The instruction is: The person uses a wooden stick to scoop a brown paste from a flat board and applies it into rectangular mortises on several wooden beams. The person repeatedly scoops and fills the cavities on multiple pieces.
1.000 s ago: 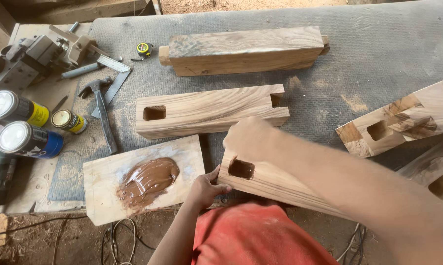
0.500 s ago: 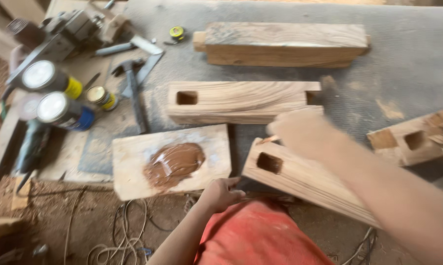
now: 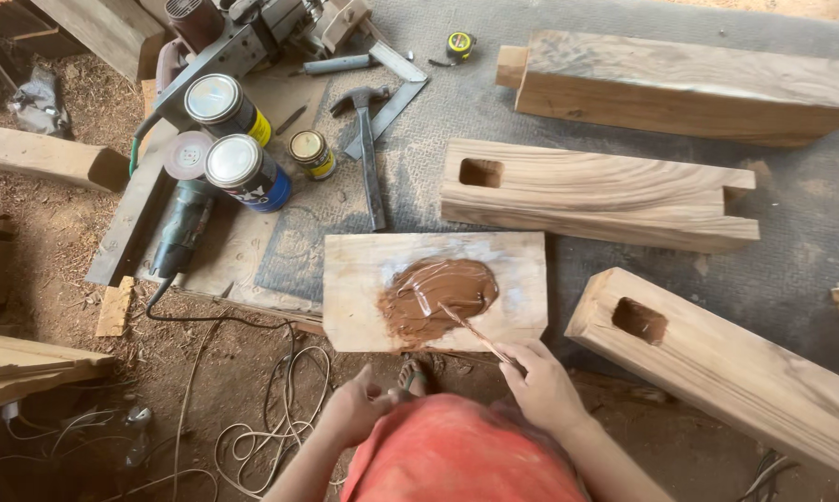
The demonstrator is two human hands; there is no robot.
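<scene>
Right hand (image 3: 542,383), near centre: fingers pinched on thin stick (image 3: 475,330), tip in brown paste (image 3: 438,297). Left hand (image 3: 359,407): loosely curled, contents unclear. Flat board (image 3: 363,279) bears paste. Right: mortised beam (image 3: 717,363). Far: second beam (image 3: 596,191), hammer (image 3: 368,149), cans (image 3: 243,167)

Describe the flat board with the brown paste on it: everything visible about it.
The board is a pale, roughly rectangular slab of wood lying flat at the table's near edge. A glossy smear of brown paste covers its middle, with whitish streaks around it. A thin stick, held in the right hand, rests its tip in the paste. The left hand is below the board, not touching it.
</scene>
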